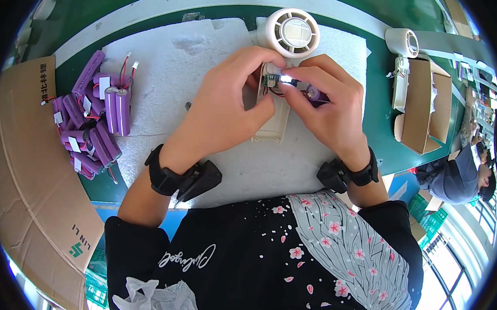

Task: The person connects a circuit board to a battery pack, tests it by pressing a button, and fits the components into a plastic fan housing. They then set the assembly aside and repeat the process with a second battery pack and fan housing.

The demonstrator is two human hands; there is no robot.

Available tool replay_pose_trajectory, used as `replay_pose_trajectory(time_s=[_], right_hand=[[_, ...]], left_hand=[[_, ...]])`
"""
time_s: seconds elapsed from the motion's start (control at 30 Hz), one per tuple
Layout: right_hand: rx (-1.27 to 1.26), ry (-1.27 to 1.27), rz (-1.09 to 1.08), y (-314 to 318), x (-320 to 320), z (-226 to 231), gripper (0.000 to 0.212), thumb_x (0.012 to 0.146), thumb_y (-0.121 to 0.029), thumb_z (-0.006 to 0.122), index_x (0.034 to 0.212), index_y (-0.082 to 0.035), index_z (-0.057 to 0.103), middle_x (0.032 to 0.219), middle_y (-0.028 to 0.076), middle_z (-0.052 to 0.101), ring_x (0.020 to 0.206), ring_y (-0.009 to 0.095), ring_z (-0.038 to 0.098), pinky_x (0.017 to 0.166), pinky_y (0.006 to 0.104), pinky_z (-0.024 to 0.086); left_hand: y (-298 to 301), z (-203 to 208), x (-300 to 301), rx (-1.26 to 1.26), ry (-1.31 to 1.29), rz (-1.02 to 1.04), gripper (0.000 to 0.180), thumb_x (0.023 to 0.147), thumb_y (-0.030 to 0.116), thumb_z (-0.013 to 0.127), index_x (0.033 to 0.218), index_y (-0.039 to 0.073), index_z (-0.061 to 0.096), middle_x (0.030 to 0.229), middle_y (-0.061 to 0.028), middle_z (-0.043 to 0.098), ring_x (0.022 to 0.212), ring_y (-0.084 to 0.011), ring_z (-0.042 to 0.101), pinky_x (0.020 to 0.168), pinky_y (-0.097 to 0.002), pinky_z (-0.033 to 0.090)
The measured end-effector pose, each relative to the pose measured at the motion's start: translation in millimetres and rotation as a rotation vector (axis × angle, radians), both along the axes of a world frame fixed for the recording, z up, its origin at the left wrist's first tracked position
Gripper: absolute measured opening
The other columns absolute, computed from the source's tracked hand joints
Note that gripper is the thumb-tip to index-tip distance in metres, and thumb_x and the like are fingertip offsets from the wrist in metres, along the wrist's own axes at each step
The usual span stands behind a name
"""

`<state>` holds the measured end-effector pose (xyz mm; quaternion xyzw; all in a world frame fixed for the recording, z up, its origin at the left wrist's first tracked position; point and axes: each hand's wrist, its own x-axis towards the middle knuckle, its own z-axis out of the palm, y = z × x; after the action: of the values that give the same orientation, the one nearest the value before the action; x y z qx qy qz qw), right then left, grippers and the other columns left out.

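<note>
A cream handheld fan with a round slotted head (295, 33) lies on a white foam sheet, its open handle shell (271, 129) pointing toward me. In the shell sits a small green circuit board (269, 81) with a bright white light glowing at its right edge. My left hand (223, 95) is closed about the shell's left side, thumb and forefinger on either side of the board. A purple battery pack (316, 94) with thin wires lies within my right hand (332, 98), whose thumb and forefinger pinch close to the light. The pinched spot is partly hidden.
Several purple battery packs (94, 120) with wires lie piled at the left, beside a large cardboard box (30, 181). At the right, another fan (401, 43) rests near an open carton (421, 106) on the green table (378, 130). A person (454, 176) is farther right.
</note>
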<state>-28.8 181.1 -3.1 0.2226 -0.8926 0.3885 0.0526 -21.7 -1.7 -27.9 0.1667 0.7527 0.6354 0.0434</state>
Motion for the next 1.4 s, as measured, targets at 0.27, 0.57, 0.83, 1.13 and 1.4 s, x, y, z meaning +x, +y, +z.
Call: replay_pose_trajectory(time_s=[0.27,0.57,0.83,1.13,1.4], right_hand=[[0.034,0.033,-0.008,-2,1,-1,0.022,0.071,-0.004,0.077,0.093,-0.005,0.071,0.086,0.007,0.064,0.066,0.015,0.062,0.057,0.0243,0.049],[0.035,0.055,-0.061,-5,3,1,0.021,0.071,-0.004,0.077,0.091,-0.004,0.071,0.085,0.007,0.065,0.062,0.015,0.061,0.055,0.024,0.049],[0.097,0.145,-0.047,-6,4,-2,0.018,0.072,-0.005,0.077,0.089,-0.003,0.071,0.082,0.007,0.066,0.059,0.013,0.059,0.054,0.0226,0.047],[0.039,-0.083,-0.162,-6,1,2,0.018,0.074,-0.009,0.076,0.087,-0.003,0.065,0.074,0.003,0.062,0.055,0.008,0.052,0.052,0.0211,0.043],[0.094,-0.592,0.029,7,-7,15,0.026,0.077,-0.012,0.075,0.095,-0.003,0.058,0.074,0.002,0.058,0.064,0.008,0.055,0.06,0.021,0.045]], left_hand=[[-7,5,-4,0.03,-0.224,-0.092,0.037,0.08,-0.009,0.057,0.115,0.002,0.055,0.102,-0.0043,0.06,0.092,-0.0117,0.058,0.081,-0.0264,0.047],[-3,6,-2,-0.03,-0.269,-0.022,0.036,0.078,-0.009,0.06,0.112,0.002,0.056,0.1,-0.0036,0.061,0.09,-0.011,0.059,0.078,-0.0244,0.047],[-3,0,1,-0.01,-0.227,0.033,0.033,0.078,-0.009,0.06,0.109,0.001,0.06,0.098,-0.0041,0.063,0.089,-0.0108,0.061,0.079,-0.0252,0.05],[-2,-4,-2,-0.044,0.009,0.065,0.032,0.073,-0.004,0.063,0.101,0.01,0.071,0.097,-0.0134,0.07,0.066,-0.0162,0.064,0.062,-0.0241,0.051],[-6,7,-3,-0.223,-0.003,0.005,0.034,0.074,-0.009,0.061,0.102,0.006,0.072,0.112,-0.0135,0.066,0.094,-0.0175,0.066,0.08,-0.0265,0.052]])
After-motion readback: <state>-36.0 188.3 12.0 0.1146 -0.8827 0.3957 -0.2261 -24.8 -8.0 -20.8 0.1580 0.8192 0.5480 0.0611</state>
